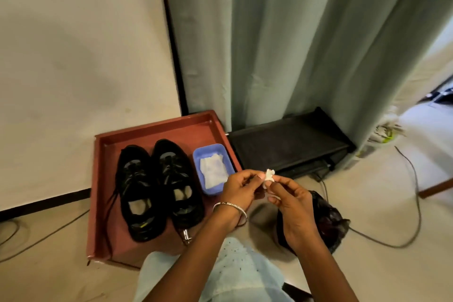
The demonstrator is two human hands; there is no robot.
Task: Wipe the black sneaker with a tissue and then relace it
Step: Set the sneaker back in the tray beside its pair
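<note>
Left hand (241, 191) and right hand (293, 206) pinch a small crumpled white tissue wad (269, 175) together.
Fingertips of both grip it; a silver bangle (229, 204) circles the left wrist. Under the right hand lies a crinkled black plastic bag (329, 222). Left of the left hand, two black lace-up sneakers (141, 203) stand side by side in a reddish-brown square tray (107, 203); just beyond that hand, a blue plastic dish (197, 164) holds flat white tissues (213, 171).

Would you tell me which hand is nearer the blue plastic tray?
Left. The left hand overlaps the right edge of the blue plastic tray; the right hand is farther right, over the black bag. Both pinch a crumpled white tissue.
</note>
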